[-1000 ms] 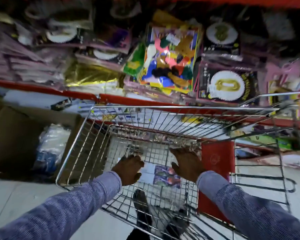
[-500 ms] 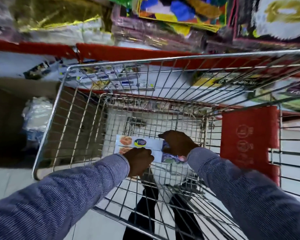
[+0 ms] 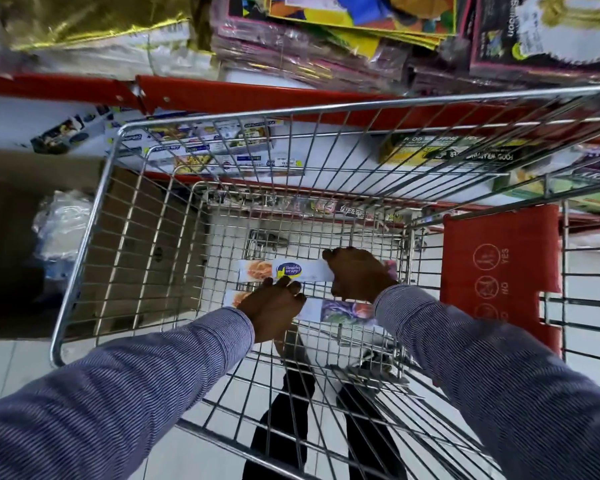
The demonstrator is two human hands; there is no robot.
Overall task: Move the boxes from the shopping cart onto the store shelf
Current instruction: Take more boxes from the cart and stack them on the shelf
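Note:
Two long white boxes lie side by side on the floor of the wire shopping cart (image 3: 84, 258). The far box (image 3: 284, 270) shows a food picture and a blue oval logo. The near box (image 3: 340, 311) has a vegetable picture at its right end. My right hand (image 3: 359, 277) is closed over the right end of the far box. My left hand (image 3: 276, 308) rests on the near box's left half, fingertips touching the far box. Beyond the cart, the store shelf (image 3: 343, 164) holds similar long boxes.
A red child-seat flap (image 3: 499, 271) stands at the cart's right end. A brown carton (image 3: 11, 237) with plastic-wrapped goods sits on the floor left of the cart. The upper shelf, behind a red rail (image 3: 243, 95), is stacked with party packets. My legs show below the cart.
The view has dropped closer into the cart. Both hands reached down to the boxes; the right hand closed over the far box's end and the left settled on the near box.

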